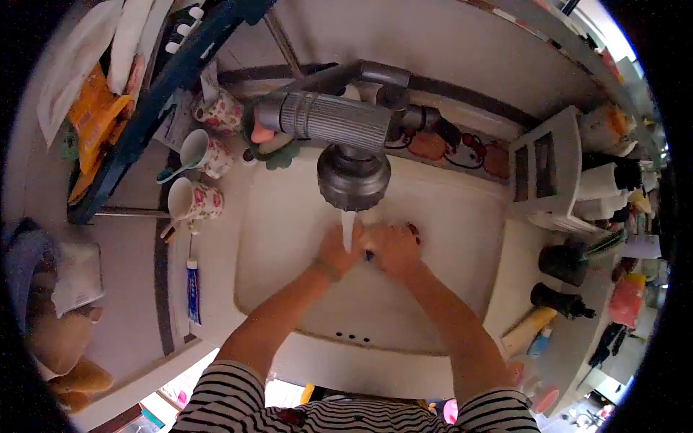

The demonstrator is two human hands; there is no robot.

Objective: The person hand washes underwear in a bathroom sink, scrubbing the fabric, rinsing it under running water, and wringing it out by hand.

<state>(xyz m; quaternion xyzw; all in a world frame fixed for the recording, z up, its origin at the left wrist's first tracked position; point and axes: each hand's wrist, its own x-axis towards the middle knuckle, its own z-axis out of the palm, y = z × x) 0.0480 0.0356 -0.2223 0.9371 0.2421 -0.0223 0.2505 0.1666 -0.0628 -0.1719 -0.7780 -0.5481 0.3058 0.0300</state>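
Both hands are low in the white sink (pixel 289 303), side by side beneath the dark grey faucet (pixel 354 180). A stream of water (pixel 348 231) falls from the faucet onto my left hand (pixel 339 249), whose fingers curl inward toward the other hand. My right hand (pixel 393 249) is closed, knuckles up, close beside it. A small pale patch shows between the hands, and a dark red bit (pixel 413 232) peeks out past the right fingers. What the hands grip is mostly hidden, and I cannot name it.
Floral cups (pixel 206 200) line the left ledge, one with a toothbrush (pixel 173 173), near a blue toothpaste tube (pixel 193 289). On the right stand a white rack (pixel 545 169), a dark cup (pixel 563 263) and several bottles. The faucet body overhangs the basin.
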